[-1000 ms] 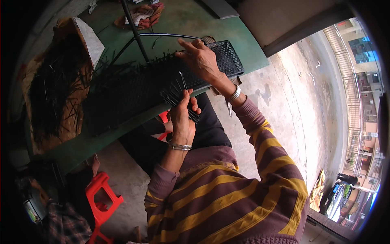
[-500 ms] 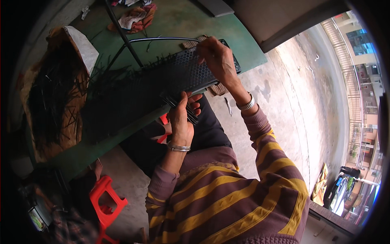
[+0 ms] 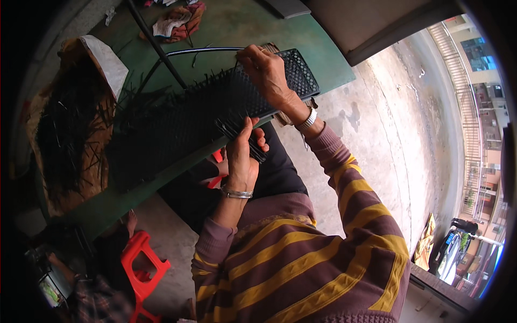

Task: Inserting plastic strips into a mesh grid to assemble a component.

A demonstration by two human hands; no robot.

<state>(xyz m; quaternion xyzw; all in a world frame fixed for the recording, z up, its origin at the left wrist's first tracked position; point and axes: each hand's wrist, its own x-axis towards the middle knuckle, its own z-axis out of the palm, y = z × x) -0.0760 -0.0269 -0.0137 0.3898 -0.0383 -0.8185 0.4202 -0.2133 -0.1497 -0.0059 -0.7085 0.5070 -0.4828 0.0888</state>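
Observation:
My left hand (image 3: 242,159) is closed round a bundle of thin black sticks (image 3: 229,128), whose ends poke out on both sides, near the front edge of a long black perforated tray (image 3: 299,72). My right hand (image 3: 267,75) is over the far part of the tray, fingers pinched on what looks like one thin black stick (image 3: 235,63); the fingertips partly hide it. Several similar sticks (image 3: 207,81) stand up along the tray's back edge. The tray's holes show plainly at its right end, while its left part is dark.
At the left of the green table (image 3: 328,64), a brown sheet (image 3: 99,183) bears a heap of black sticks (image 3: 64,129). A metal frame (image 3: 161,51) and a crumpled cloth (image 3: 180,24) are behind the tray. Below left are a red stool (image 3: 145,264) and another person (image 3: 97,296).
My right hand has moved left along the tray, uncovering more of its right end. My left hand keeps the bundle in nearly the same place, with the sticks slightly more fanned out.

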